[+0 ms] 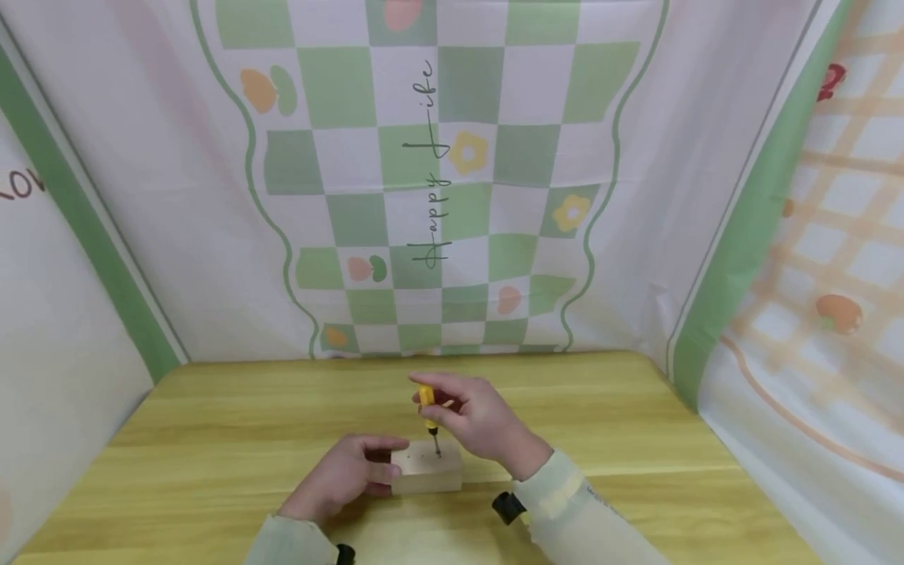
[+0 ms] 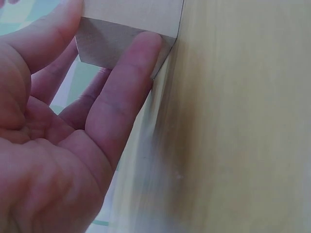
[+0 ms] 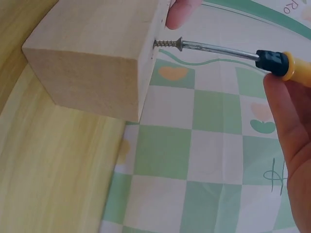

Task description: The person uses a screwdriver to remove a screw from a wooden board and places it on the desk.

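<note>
A pale wooden block [image 1: 427, 482] lies on the table, with a few small dark holes in its top. My left hand [image 1: 342, 477] holds the block's left end; in the left wrist view one fingertip [image 2: 146, 43] presses on the end face of the block [image 2: 131, 12]. Above it, my right hand [image 1: 483, 416] grips a screwdriver [image 1: 427, 395] by its yellow handle. The shank [image 3: 221, 50] points down at the block, and its tip meets the head of a screw [image 3: 167, 44]. That screw stands partly out of the top face, threads showing.
The wood-grained table [image 1: 247, 416] extends around the block on all sides. Behind it hangs a green-and-white checkered cloth [image 1: 410, 212], with more cloth at both sides. A black strap piece [image 1: 507, 508] sits at the right wrist.
</note>
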`<action>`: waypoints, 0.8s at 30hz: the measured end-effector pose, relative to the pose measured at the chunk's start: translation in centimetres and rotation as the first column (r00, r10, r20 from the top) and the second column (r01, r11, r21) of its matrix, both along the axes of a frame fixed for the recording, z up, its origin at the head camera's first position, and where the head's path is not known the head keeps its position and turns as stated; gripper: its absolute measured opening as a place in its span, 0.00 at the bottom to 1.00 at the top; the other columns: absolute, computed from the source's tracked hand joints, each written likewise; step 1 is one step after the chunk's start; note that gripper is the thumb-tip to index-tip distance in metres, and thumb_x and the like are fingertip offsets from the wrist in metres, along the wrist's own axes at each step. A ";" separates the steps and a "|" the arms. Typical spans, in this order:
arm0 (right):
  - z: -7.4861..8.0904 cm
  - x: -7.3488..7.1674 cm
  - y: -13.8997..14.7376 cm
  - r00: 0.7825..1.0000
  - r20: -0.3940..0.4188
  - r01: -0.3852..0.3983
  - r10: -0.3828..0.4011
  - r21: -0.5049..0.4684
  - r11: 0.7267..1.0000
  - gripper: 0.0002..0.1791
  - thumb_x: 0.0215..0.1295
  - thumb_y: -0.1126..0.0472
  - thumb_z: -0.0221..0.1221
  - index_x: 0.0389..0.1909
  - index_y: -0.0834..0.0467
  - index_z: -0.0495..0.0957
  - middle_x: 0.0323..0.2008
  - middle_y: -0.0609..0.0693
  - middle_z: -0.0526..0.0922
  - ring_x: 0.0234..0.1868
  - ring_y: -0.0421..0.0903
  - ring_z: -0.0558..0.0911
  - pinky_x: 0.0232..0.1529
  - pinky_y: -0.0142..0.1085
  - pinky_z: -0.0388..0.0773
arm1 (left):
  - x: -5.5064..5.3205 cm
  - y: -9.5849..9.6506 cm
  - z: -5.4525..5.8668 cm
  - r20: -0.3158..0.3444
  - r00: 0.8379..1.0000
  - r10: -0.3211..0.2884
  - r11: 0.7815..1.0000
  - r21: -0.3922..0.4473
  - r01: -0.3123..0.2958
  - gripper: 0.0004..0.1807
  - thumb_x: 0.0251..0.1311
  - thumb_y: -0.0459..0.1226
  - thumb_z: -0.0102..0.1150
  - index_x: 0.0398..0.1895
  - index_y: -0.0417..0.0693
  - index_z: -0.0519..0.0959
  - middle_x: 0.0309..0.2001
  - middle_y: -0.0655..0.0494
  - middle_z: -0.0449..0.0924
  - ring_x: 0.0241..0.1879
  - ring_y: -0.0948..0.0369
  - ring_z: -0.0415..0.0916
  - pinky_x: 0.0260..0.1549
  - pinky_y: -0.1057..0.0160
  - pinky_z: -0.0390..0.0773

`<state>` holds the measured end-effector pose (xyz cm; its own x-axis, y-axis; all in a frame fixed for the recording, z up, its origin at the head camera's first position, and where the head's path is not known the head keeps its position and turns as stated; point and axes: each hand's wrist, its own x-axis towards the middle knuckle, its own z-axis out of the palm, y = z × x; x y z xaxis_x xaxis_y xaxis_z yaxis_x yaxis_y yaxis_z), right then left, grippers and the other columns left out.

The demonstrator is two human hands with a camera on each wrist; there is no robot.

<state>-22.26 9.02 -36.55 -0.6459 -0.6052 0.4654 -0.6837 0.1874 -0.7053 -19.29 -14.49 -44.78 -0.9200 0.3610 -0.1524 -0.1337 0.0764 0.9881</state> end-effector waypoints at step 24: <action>-0.2 -0.5 0.1 0.995 0.045 -0.087 0.089 -0.040 0.995 0.21 0.68 0.67 0.62 0.62 0.60 0.78 0.42 0.52 0.86 0.40 0.45 0.85 0.36 0.38 0.84 | 0.0 0.1 0.0 0.005 1.000 0.009 1.000 0.003 -0.009 0.25 0.57 0.28 0.69 0.60 0.37 0.79 0.51 0.45 0.78 0.43 0.52 0.80 0.42 0.53 0.84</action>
<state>-22.78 9.11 -36.76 -0.6124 -0.6433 0.4596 -0.6623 0.1000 -0.7425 -19.30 -14.38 -44.74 -0.9224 0.3534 -0.1558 -0.1392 0.0720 0.9876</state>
